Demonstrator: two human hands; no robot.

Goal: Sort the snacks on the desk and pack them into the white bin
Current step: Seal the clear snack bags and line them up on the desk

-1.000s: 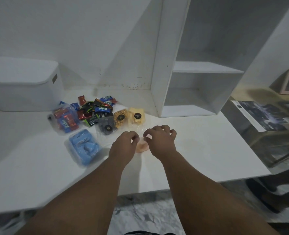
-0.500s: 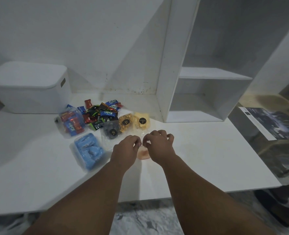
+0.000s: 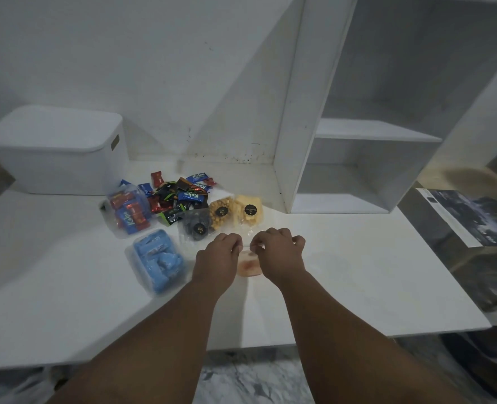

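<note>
My left hand (image 3: 216,262) and my right hand (image 3: 279,255) sit side by side on the white desk (image 3: 343,272), each pinching the clear wrap of a pale orange snack pack (image 3: 248,265) lying between them. Behind them lie a dark cookie pack (image 3: 196,225), a caramel popcorn pack (image 3: 221,212) and a yellow snack pack (image 3: 248,209). A heap of loose wrapped candies (image 3: 180,195) lies further back. To the left are a clear bag of red and blue candies (image 3: 127,211) and a clear box of blue sweets (image 3: 156,259). The lidded white bin (image 3: 57,153) stands at the far left.
A white shelf unit (image 3: 358,129) rises at the back right, its side panel next to the snacks. A dark printed sheet (image 3: 471,214) lies beyond the desk's right edge. The desk's front edge runs under my forearms.
Both hands stay on the orange snack pack, with the fingertips shifted slightly. The camera has drifted, so the scene sits a little differently in view.
</note>
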